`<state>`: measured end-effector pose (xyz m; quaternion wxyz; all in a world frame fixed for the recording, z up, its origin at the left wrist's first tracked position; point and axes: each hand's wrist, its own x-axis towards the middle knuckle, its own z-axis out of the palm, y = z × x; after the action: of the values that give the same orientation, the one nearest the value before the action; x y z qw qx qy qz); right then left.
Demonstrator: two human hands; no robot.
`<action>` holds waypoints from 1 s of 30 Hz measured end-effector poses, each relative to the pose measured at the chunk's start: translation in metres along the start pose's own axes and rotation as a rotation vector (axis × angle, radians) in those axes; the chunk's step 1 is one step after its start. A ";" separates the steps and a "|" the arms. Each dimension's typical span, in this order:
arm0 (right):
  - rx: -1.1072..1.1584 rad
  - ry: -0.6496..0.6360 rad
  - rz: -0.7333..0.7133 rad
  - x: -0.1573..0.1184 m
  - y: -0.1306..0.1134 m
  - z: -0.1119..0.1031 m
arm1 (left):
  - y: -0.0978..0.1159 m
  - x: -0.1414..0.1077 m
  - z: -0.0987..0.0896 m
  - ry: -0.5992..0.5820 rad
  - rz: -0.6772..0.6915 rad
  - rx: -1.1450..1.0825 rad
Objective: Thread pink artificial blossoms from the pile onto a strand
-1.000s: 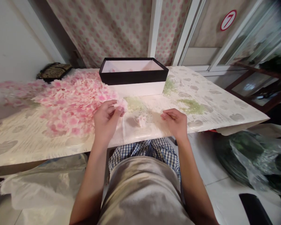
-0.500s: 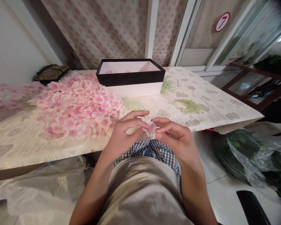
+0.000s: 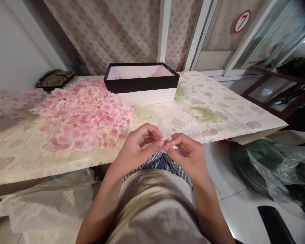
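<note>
Between my two hands is a small pale pink fabric flower (image 3: 166,139), bunched up and mostly hidden by fingertips. My left hand (image 3: 140,145) pinches its left side, thumb against the curled fingers. On the other side, the thumb and index finger of my right hand (image 3: 186,149) close on it. Both hands hover just over the table's front edge, above my lap. To the left lies a large heap of pink artificial flowers (image 3: 91,112). Small pale green pieces (image 3: 207,114) are scattered on the right part of the table.
A black-and-white open box (image 3: 147,96) stands at the back of the cloth-covered table (image 3: 244,112). Behind the heap sits a dark patterned pouch (image 3: 54,79). White plastic sacking (image 3: 51,203) hangs below left; bagged green leaves (image 3: 266,169) lie on the floor at right.
My left fingers have curled in from a looser spread, and both hands have come together on the flower. It now looks folded smaller between the fingertips.
</note>
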<state>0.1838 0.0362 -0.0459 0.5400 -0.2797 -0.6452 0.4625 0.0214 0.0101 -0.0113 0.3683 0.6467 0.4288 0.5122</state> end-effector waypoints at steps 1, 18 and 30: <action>0.002 -0.007 -0.008 0.000 0.000 0.000 | -0.001 0.000 0.001 0.006 -0.006 -0.011; 0.035 -0.061 0.067 -0.009 0.015 -0.019 | -0.017 -0.005 -0.082 0.413 -0.003 0.936; 0.123 -0.077 0.155 -0.016 0.024 -0.032 | -0.012 -0.016 -0.103 0.179 -0.451 1.033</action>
<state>0.2155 0.0424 -0.0749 0.4936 -0.2774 -0.6122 0.5519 -0.0831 0.0036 -0.0063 0.0667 0.5894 0.7805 0.1975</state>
